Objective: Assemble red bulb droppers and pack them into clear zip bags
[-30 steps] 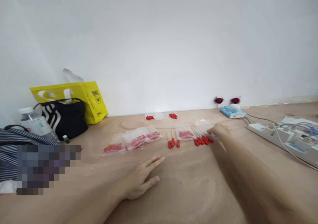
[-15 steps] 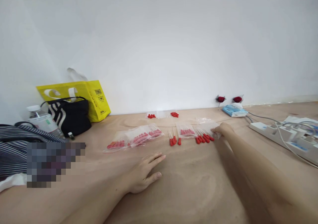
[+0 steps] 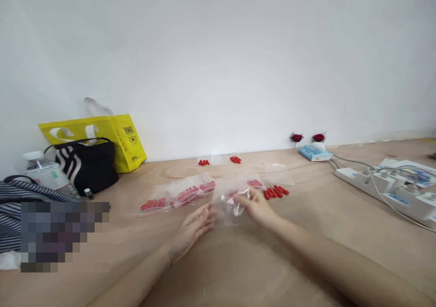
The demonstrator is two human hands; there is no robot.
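Observation:
My right hand (image 3: 260, 207) pinches the right side of a clear plastic bag (image 3: 228, 209), held up over the near part of the table. At the bag's left edge is my left hand (image 3: 192, 230), fingers stretched out and partly seen through the plastic; whether it touches the bag I cannot tell. Behind the right hand lie several loose red-headed sticks (image 3: 277, 191), heads towards me. A filled bag of red-headed sticks (image 3: 255, 182) shows partly beside them. Overlapping filled bags (image 3: 184, 194) spread to the left. The held bag hides part of the table behind it.
Two small heaps of red pieces (image 3: 203, 162) lie on plastic by the wall. At left are a yellow bag (image 3: 131, 143), a black pouch (image 3: 90, 166), a bottle (image 3: 51, 173) and striped cloth (image 3: 20, 193). Tissues (image 3: 315, 153) and a corded power strip (image 3: 388, 193) stand right.
My right hand has moved left and towards me with a clear bag from beside the loose sticks. My left hand has turned on its side by the bag. The view has shifted slightly.

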